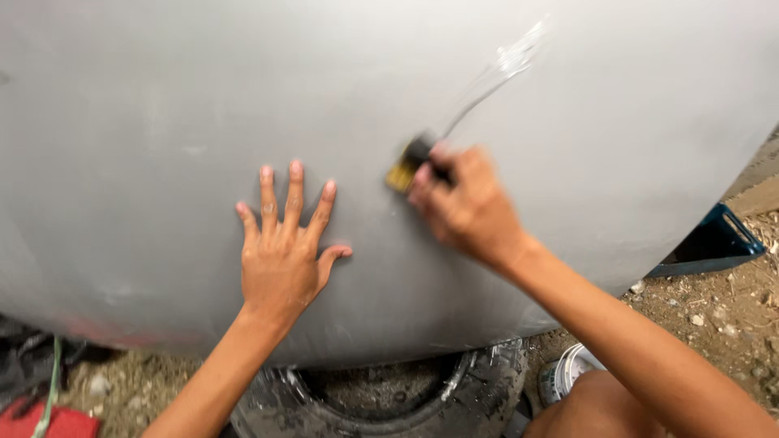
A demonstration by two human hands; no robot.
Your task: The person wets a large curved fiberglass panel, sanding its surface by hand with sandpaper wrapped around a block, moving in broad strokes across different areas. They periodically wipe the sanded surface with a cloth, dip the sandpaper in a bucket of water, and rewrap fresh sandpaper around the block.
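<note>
hands: left hand (pixel 280 255) flat, fingers spread on grey panel (pixel 162 122); right hand (pixel 466 207) clamped on paintbrush (pixel 408 165). keep strokes even, w/ steady brace. tyre (pixel 381 401), tin (pixel 565 371) below.

The light is soft daylight, bright and even; no strong sun; the left hand (pixel 280 255) makes only a small faint shadow on the big grey surface (pixel 146 146); a wet streak (pixel 495 73) shines white near the top; the right hand (pixel 462 203) and its brush (pixel 410 162) look blurry; the edges bend a little.
</note>
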